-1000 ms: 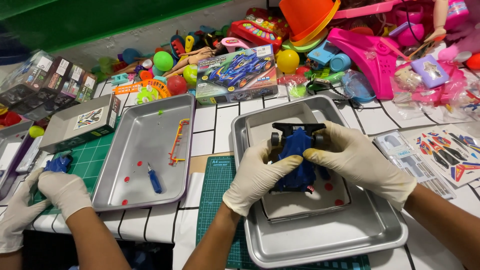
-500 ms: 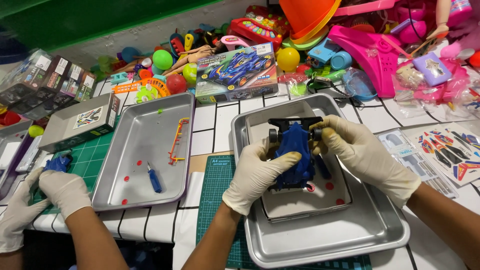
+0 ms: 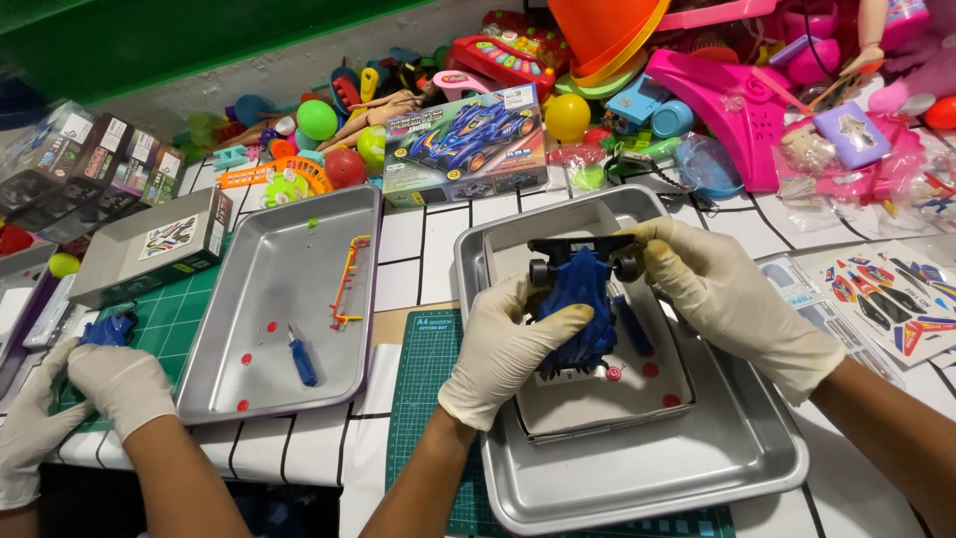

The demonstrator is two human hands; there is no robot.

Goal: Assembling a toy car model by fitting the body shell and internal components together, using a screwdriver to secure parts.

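A blue toy race car with black wheels is held in both my white-gloved hands above a grey cardboard box lid. That lid lies inside a metal tray. My left hand grips the car's left side. The fingers of my right hand pinch the car's far right wheel. Small red parts lie on the lid under the car.
A second metal tray on the left holds a blue screwdriver, a yellow-red parts frame and red bits. A co-worker's gloved hands work on a blue piece at the lower left. A toy car box and several piled toys fill the back.
Both my hands have raised the car slightly and shifted it left. My right hand's fingers have moved up onto the far wheel. The co-worker's hands have stayed in place.
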